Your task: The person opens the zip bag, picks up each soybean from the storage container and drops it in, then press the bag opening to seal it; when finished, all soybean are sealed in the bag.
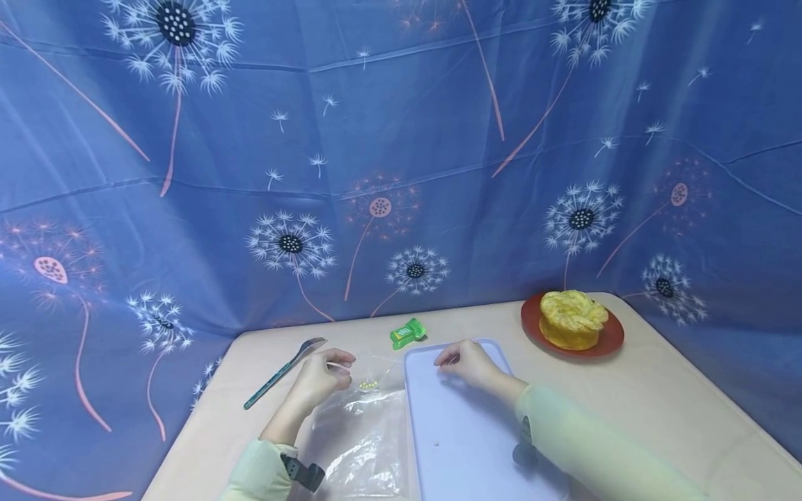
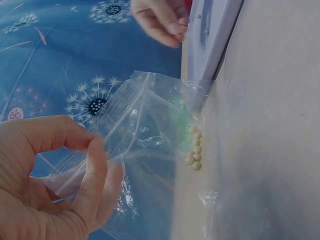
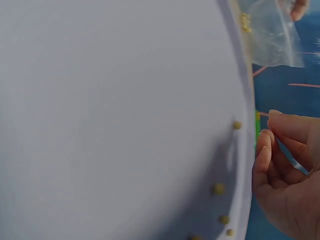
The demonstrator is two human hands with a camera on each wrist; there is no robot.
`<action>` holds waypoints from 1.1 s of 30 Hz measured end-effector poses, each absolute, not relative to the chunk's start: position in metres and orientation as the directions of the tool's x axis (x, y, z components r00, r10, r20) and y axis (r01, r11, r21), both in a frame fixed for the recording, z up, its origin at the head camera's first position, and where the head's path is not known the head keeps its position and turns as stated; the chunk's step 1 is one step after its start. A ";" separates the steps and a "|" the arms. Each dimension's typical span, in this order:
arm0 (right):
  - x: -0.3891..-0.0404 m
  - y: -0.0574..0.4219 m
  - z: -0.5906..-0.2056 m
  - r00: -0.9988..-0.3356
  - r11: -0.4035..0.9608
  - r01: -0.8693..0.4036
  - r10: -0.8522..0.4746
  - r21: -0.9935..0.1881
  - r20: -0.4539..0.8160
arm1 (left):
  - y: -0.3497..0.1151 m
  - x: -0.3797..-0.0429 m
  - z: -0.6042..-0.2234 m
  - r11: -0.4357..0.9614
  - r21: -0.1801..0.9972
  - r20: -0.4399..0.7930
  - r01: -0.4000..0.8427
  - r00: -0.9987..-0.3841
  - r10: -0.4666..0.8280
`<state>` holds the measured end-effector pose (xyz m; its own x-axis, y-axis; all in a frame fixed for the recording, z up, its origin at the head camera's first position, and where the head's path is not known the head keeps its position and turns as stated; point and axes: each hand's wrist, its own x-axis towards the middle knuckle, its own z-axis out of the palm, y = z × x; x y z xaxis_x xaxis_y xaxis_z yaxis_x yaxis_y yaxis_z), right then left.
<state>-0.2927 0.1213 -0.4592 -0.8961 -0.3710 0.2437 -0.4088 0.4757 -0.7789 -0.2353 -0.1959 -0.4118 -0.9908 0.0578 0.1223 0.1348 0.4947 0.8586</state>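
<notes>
My left hand pinches the top edge of a clear zip-lock bag between thumb and fingers. Several small yellow beads are clustered low inside the bag. Over the far left part of a pale lilac tray, my right hand hovers with its fingertips drawn together. Whether a bead sits between those fingertips, I cannot tell. In the right wrist view, several loose yellow beads lie along one edge of the tray, near the right hand.
A green wrapped packet lies behind the bag and tray. Left of my left hand is a fork with a teal handle. At the back right, a red plate bears a yellow bread-like cake. A blue patterned cloth hangs behind the table.
</notes>
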 end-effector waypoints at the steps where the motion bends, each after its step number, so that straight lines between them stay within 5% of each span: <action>1: -0.292 0.122 -0.462 -0.897 0.476 -0.404 -0.375 -0.781 0.236 | -0.196 -0.235 -0.412 0.495 0.858 0.123 0.135 -0.991 0.058; 22: -0.286 0.125 -0.479 -0.899 0.562 -0.410 -0.383 -0.719 0.213 | -0.196 -0.240 -0.415 0.491 0.861 0.117 0.132 -0.991 0.061; 33: -0.295 0.117 -0.468 -0.897 0.510 -0.434 -0.326 -0.743 0.300 | -0.196 -0.238 -0.413 0.495 0.859 0.117 0.131 -0.991 0.060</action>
<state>-0.2946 0.1173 -0.4683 -0.8965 -0.3263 0.2996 -0.4339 0.5102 -0.7426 -0.2380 -0.1962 -0.4133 -0.9913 0.0602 0.1168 0.1313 0.4946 0.8591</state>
